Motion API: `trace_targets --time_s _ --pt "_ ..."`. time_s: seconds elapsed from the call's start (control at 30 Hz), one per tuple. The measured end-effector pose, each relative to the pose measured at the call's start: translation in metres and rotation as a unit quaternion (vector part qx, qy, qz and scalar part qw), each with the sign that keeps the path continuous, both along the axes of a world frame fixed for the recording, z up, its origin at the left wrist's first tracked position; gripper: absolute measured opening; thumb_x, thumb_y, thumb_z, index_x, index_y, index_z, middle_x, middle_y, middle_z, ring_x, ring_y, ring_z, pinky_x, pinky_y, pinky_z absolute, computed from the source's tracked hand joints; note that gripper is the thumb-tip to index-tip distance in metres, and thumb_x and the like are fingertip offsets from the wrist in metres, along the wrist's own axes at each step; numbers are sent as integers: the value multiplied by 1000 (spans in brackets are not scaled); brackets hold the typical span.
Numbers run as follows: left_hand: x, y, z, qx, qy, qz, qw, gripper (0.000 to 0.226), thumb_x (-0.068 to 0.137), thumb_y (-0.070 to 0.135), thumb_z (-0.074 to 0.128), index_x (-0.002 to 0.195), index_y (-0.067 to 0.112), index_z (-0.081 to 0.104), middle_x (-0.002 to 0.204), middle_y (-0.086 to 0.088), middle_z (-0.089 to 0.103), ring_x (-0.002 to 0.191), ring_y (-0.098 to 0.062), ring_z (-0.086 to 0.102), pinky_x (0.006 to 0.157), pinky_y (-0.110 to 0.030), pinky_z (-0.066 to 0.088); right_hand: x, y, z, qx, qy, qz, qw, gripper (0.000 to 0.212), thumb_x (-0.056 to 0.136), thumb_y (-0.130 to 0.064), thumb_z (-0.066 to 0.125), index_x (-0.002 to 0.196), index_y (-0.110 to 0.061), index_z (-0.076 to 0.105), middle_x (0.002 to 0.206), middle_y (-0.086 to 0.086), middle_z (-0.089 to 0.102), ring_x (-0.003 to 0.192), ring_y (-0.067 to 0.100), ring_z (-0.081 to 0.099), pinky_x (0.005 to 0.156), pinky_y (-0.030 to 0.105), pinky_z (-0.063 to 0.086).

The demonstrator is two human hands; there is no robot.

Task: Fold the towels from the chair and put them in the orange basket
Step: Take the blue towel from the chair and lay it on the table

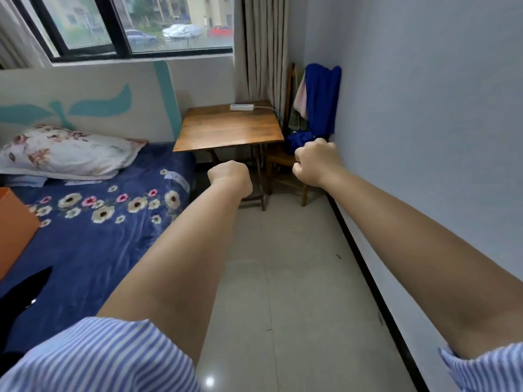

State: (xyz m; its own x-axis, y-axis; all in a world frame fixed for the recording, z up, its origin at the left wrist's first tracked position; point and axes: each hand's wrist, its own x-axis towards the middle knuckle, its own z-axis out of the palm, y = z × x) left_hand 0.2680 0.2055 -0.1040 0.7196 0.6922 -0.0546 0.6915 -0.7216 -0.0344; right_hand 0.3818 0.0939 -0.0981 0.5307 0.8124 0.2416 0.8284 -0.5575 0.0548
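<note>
A wooden chair [280, 159] stands in the far right corner against the wall. A blue towel [322, 100] hangs over its back, with a pink towel [300, 101] and a green one [294, 120] beside it, and another blue cloth [297, 141] lies on the seat. The orange basket [14, 222] sits on the bed at the left edge. Both my arms stretch forward over the floor. My left hand [230, 178] is a closed fist holding nothing. My right hand [317, 162] is also fisted and empty, just in front of the chair seat.
A small wooden table [229, 128] with a white power strip [242, 106] stands left of the chair. A bed with a blue floral cover [93, 236] and a pillow [65, 154] fills the left side. Tiled floor [283, 278] runs between bed and right wall.
</note>
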Motion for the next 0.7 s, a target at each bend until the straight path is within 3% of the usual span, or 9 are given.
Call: trace_targets --time_s 0.1,0.37,0.7 --pt "51 43 2 -2 3 -3 1000 20 92 13 46 103 7 63 88 -7 50 80 -25 49 68 -28 36 63 37 0 38 27 -14 999 27 90 -21 44 102 -5 61 103 16 62 100 32 52 78 34 39" --pt "177 177 -14 -4 -25 -6 1000 22 92 14 45 107 5 59 94 -10 50 81 -23 45 56 -28 34 198 162 -23 80 85 -30 993 25 89 -19 46 99 -4 62 97 15 63 91 28 57 77 36 47" --pt "363 330 -32 -26 -14 -54 998 20 92 13 43 97 6 61 88 -8 48 80 -22 46 65 -28 39 382 300 -35 96 146 -86 981 25 90 -17 45 98 -3 63 100 16 65 90 30 59 77 36 49"
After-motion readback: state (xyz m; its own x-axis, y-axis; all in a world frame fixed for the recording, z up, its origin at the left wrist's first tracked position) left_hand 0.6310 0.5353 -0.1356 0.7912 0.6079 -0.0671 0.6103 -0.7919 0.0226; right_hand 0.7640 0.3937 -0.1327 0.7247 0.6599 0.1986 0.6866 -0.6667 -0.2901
